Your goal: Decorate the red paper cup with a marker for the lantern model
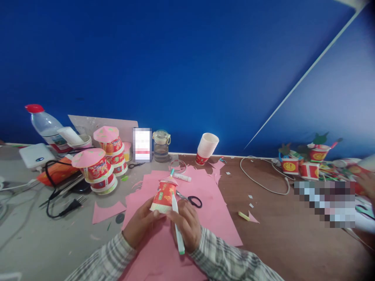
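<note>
My left hand is wrapped round a red paper cup with a pink paper roof, holding it over the pink paper sheets. My right hand grips a white marker with a green end; its tip rests against the cup's side. Black-handled scissors lie on the pink paper just behind the cup. A second white marker lies farther back on the paper.
Two stacks of red cups with pink roofs stand at the left, with a red-capped bottle, a black cable and plug, and a white device. A glass jar and stacked white cups sit at the back. Cup crafts and another person's hand are at the right.
</note>
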### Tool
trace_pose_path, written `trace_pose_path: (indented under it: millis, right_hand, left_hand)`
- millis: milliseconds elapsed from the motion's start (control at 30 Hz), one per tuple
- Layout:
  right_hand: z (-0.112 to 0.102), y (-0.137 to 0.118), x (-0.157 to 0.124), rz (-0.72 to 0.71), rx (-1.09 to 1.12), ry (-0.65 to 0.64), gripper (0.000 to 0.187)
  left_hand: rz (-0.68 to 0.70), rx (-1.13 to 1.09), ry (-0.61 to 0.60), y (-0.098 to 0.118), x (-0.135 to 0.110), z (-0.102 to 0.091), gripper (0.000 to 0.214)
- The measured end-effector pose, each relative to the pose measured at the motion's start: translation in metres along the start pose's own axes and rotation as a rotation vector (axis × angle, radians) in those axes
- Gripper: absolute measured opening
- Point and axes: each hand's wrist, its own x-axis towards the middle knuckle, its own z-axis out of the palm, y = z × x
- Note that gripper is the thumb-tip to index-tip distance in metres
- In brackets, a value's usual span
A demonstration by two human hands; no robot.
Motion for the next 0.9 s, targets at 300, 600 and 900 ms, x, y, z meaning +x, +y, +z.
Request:
trace_pose_path:
  millis: [300, 600, 900]
  right_hand:
    - [0.002, -0.003, 0.0, 0.004, 0.065, -0.151, 0.036]
    - [-0.009, -0.008, -0.002, 0.251, 0.294, 0.046, 0.032]
    - [-0.015, -0.009, 0.007, 0.354, 0.534, 0.054, 0.04]
  left_hand:
    - [0.042, 0.003, -0.024, -0.002, 0.0, -0.001, 0.045]
    - [0.099, 0.022, 0.064, 0.004, 0.002, -0.002, 0.048]
    - [0.132, 0.075, 0.039, 0.0, 0.005, -0.009, 0.049]
